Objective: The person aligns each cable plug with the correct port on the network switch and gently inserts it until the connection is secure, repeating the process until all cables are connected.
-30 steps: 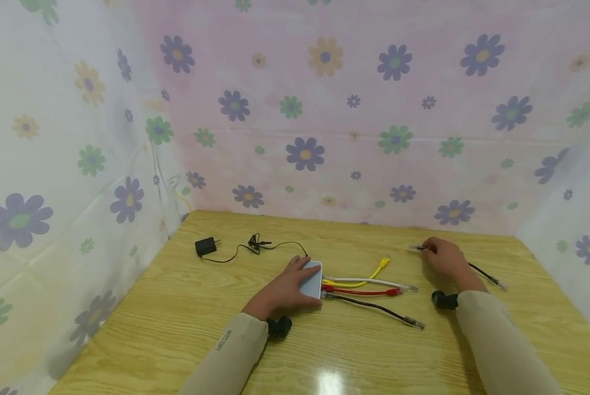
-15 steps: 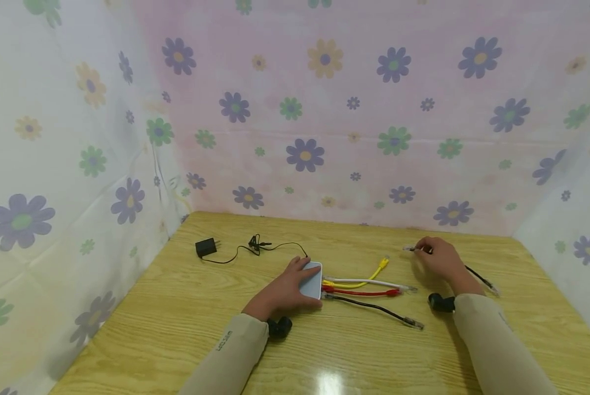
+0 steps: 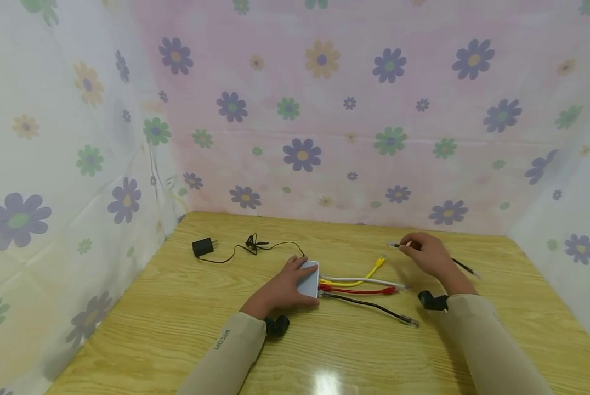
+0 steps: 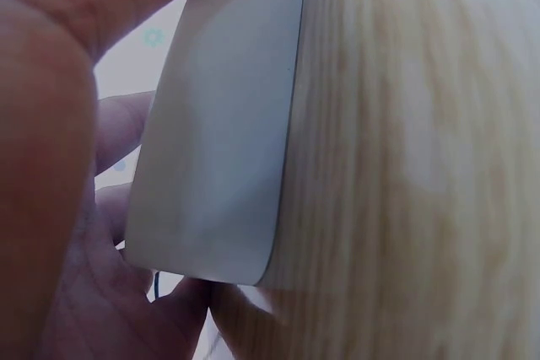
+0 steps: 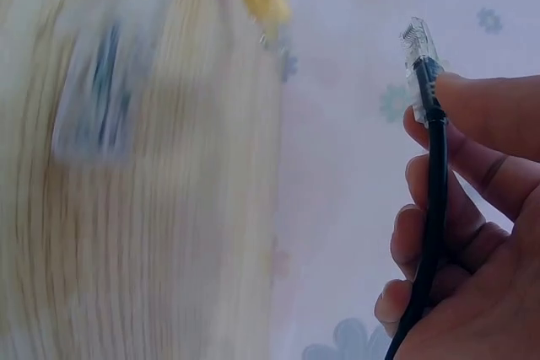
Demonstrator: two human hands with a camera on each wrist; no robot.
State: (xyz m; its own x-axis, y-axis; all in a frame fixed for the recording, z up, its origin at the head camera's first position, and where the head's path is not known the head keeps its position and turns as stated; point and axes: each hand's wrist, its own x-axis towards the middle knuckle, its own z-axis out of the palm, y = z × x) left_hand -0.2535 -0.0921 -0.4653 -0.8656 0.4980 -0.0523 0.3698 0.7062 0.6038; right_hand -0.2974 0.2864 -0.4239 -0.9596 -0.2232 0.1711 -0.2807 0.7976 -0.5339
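Observation:
My left hand (image 3: pixel 281 288) holds a small white network switch (image 3: pixel 308 281) flat on the table, thumb at its near side and fingers at its far side. In the left wrist view the white side wall of the switch (image 4: pixel 215 141) lies between thumb and fingers. White (image 3: pixel 359 280), yellow (image 3: pixel 372 272), red (image 3: pixel 364 291) and black (image 3: pixel 374 305) network cables run from its right side. Above the table at right, my right hand (image 3: pixel 427 257) pinches a short black network cable (image 5: pixel 434 174) just behind its clear plug (image 5: pixel 417 40); the tail hangs behind the hand.
A black power adapter (image 3: pixel 203 246) lies at the back left. Its thin cord (image 3: pixel 251 244), bunched midway, leads to the switch's back. Flower-patterned cloth (image 3: pixel 302 109) stands behind and at both sides of the wooden table (image 3: pixel 186 340).
My right hand has moved left towards the switch, carrying the black network cable. The left hand stays on the switch. The head view has shifted slightly.

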